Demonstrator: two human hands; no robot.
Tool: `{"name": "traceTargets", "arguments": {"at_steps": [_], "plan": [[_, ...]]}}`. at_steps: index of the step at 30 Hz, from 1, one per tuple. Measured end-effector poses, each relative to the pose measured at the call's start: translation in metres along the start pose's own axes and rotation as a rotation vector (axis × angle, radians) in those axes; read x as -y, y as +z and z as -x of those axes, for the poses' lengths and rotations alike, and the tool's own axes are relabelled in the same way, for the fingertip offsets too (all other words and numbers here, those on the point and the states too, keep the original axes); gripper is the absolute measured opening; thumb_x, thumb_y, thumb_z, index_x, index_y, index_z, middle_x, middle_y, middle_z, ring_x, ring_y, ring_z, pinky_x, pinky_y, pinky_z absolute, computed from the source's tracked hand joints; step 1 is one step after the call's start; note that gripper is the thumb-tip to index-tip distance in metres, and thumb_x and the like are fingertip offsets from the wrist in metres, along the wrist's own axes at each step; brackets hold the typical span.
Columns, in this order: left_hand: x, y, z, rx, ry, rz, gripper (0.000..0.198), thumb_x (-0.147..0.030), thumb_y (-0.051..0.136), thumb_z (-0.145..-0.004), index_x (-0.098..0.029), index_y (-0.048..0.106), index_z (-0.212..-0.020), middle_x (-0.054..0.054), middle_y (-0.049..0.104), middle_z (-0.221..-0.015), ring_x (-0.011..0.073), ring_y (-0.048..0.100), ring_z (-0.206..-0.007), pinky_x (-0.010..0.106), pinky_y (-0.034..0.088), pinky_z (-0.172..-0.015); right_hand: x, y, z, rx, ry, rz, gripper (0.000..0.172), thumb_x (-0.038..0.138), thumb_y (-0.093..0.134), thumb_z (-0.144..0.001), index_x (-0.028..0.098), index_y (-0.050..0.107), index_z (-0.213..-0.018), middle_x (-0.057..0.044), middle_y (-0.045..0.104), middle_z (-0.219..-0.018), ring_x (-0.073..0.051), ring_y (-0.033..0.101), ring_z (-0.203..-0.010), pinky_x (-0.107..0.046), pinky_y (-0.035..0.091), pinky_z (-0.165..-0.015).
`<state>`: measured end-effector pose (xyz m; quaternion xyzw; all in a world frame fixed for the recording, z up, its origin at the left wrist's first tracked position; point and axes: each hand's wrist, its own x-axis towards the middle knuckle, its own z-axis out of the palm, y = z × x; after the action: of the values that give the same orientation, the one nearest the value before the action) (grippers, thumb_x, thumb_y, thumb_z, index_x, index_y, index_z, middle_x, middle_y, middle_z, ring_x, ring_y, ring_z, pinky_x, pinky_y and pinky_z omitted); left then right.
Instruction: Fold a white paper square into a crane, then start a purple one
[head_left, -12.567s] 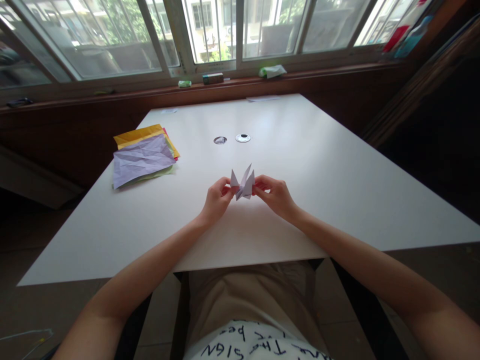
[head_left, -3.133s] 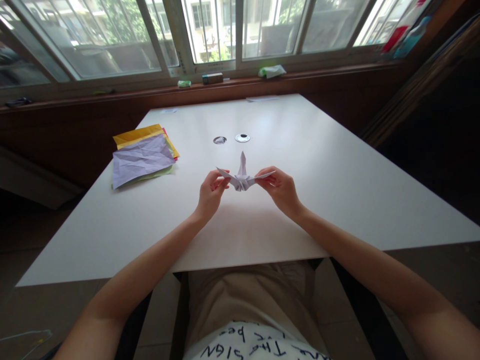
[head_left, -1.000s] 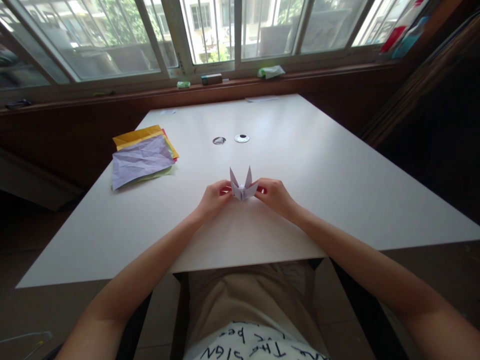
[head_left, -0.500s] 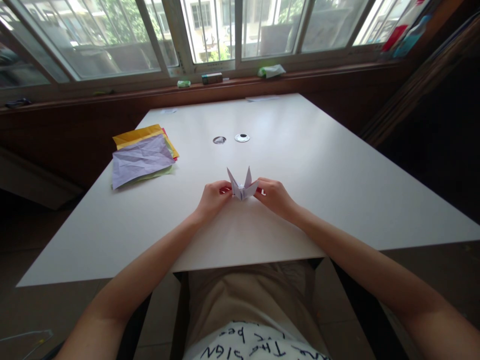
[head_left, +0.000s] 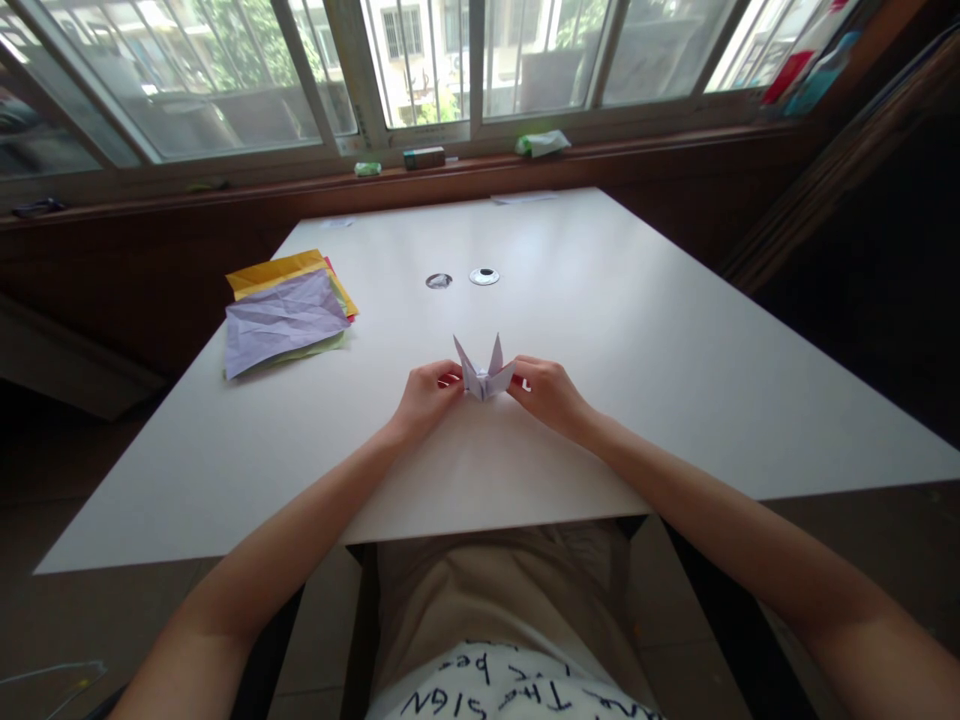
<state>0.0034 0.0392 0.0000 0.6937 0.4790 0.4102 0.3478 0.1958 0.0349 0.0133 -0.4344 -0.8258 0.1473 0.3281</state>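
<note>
A small folded-paper crane (head_left: 484, 382), pale lilac-white with pointed tips sticking up, stands at the middle of the white table (head_left: 645, 400). My left hand (head_left: 429, 392) pinches its left side between thumb and fingers. On the other side, my right hand (head_left: 550, 390) is closed on the right wing in the same kind of pinch. Parts of the fingertips are hidden behind the paper. Both wrists rest low over the tabletop.
To the left lies a stack of coloured paper, with a creased lilac sheet (head_left: 285, 318) over a yellow one (head_left: 281, 272). Beyond the crane are two round grommets (head_left: 439, 281) (head_left: 484, 276) in the tabletop. Small packets (head_left: 544, 143) sit on the windowsill.
</note>
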Motion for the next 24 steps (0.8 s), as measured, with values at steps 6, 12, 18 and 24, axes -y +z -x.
{"name": "traceTargets", "arguments": {"at_steps": [6,12,18,24], "plan": [[-0.012,0.002,0.007,-0.268,0.175,-0.18,0.005,-0.021,0.051,-0.075,-0.018,0.055,-0.077,0.001,0.056,-0.074,0.0106,0.053,-0.064,0.02,0.04,-0.052,0.003,0.001,0.003,-0.035,0.011,0.021,0.017,0.014,0.051,-0.074,0.016,0.051,-0.057,0.0,0.051,-0.059,-0.008,0.042,-0.052,-0.021,0.034,-0.054],[-0.024,0.007,0.021,-0.289,0.343,-0.352,0.019,-0.025,0.047,-0.081,-0.019,0.054,-0.064,-0.002,0.048,-0.057,0.0088,0.042,-0.053,0.021,0.035,-0.055,0.002,0.006,0.004,-0.087,0.012,0.071,0.016,0.016,0.051,-0.073,0.017,0.047,-0.058,0.0,0.051,-0.06,-0.009,0.042,-0.053,-0.022,0.033,-0.054],[-0.02,0.015,0.019,-0.201,0.164,-0.588,0.021,-0.037,0.053,-0.078,-0.02,0.065,-0.077,-0.001,0.054,-0.054,0.0099,0.046,-0.05,0.022,0.03,-0.051,0.004,0.011,0.005,-0.125,-0.023,0.134,0.017,0.019,0.05,-0.075,0.017,0.048,-0.058,-0.001,0.051,-0.06,-0.009,0.041,-0.053,-0.022,0.032,-0.053],[-0.025,0.016,0.02,-0.152,0.078,-0.645,0.018,-0.032,0.052,-0.079,-0.02,0.065,-0.074,-0.001,0.058,-0.057,0.0099,0.049,-0.052,0.021,0.03,-0.053,0.006,0.014,0.006,-0.15,-0.008,0.209,0.016,0.02,0.052,-0.074,0.017,0.049,-0.058,0.0,0.052,-0.059,-0.009,0.04,-0.052,-0.022,0.029,-0.052]]}}
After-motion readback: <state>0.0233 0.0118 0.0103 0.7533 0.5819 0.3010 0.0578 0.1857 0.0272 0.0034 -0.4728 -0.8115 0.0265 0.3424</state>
